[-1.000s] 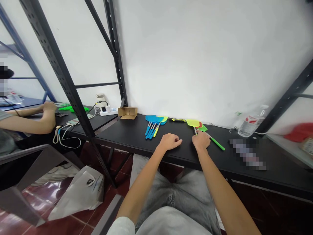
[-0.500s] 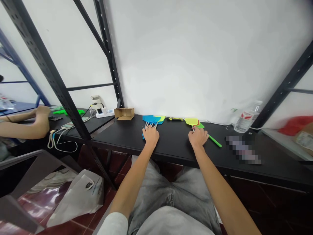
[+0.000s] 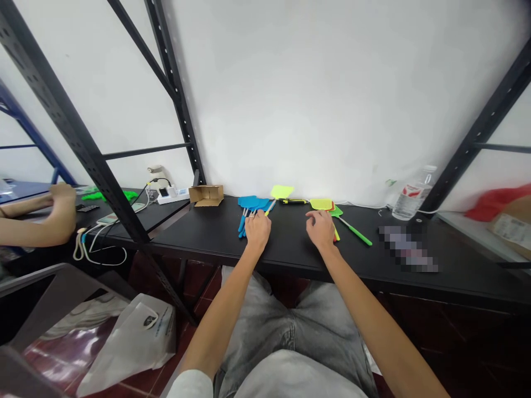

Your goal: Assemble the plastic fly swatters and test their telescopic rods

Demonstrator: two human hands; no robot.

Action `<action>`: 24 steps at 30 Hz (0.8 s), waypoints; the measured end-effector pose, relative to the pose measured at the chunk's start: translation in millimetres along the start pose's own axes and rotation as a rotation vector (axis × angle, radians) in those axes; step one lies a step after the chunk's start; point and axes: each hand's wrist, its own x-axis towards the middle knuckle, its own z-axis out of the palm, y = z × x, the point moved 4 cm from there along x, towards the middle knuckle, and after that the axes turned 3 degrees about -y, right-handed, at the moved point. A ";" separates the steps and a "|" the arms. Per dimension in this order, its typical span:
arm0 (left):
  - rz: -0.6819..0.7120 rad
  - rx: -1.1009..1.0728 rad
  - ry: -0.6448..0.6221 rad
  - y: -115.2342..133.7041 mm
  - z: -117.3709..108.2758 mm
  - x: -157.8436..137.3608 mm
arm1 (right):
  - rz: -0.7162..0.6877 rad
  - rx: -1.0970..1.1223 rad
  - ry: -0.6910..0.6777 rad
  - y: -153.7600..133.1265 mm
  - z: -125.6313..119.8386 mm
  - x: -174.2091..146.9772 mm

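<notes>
My left hand is closed around the handle of a yellow fly swatter, whose flat head is raised towards the wall. Beside that hand, several blue fly swatters lie overlapping, heads to the wall and handles towards me. My right hand is open, fingers apart, just left of a second pile. On top of that pile is another yellow fly swatter, over a red edge that barely shows. A green fly swatter lies at its right, the handle slanting towards me.
A black and yellow tool lies by the wall between the piles. An open cardboard box stands left, a water bottle right, near a blurred-out object. A black shelf post rises at left; beyond it shows another person's arm.
My left hand has drawn the yellow fly swatter away from the blue ones, its head now up and to the right. My right hand has come off the right pile, moving left and opening.
</notes>
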 end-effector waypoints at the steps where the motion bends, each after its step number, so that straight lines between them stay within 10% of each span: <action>1: 0.044 -0.036 0.017 4.6 -3.2 -1.4 | -0.028 0.064 -0.046 -3.0 2.7 -0.2; 8: 0.493 -0.230 -0.086 53.2 -7.5 -13.0 | 0.009 0.632 -0.338 -11.8 22.3 0.3; 13: 0.440 -0.229 -0.173 62.2 -2.8 -10.8 | 0.233 1.063 -0.398 -5.6 31.0 2.1; 24: 0.342 -0.165 -0.272 57.1 1.2 -10.3 | 0.313 1.114 -0.379 0.9 40.0 0.9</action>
